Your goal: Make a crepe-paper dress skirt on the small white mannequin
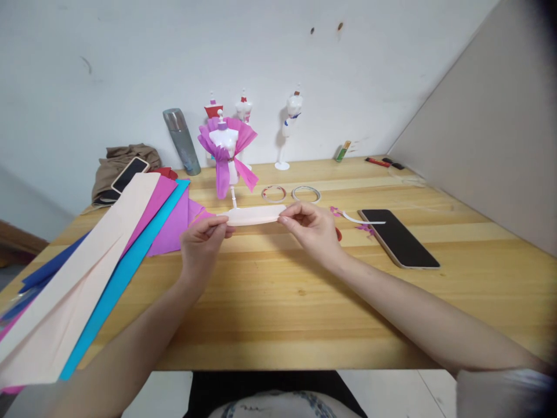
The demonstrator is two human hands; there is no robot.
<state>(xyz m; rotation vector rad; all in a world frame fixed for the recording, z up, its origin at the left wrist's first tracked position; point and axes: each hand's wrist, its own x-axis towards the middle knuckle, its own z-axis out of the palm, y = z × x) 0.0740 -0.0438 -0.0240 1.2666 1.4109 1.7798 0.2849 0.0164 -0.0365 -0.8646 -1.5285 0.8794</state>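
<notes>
A pale pink paper strip (256,216) is stretched level between my two hands above the wooden table. My left hand (204,241) pinches its left end, and my right hand (311,226) pinches its right end between thumb and fingers. Just behind the strip stands a small white mannequin (224,139) with purple and pink crepe paper tied around it. The strip hides part of its base. Two rolls of tape, one reddish (274,201) and one white (319,195), lie flat beyond my right hand. Something red shows partly behind my right hand.
Coloured paper sheets (100,261) lie at left, near a phone (130,174), cloth (126,157) and flask (181,142). More mannequins (293,107) stand by the wall. At right are a large phone (402,239), purple scraps (364,230) and a green bottle (343,151).
</notes>
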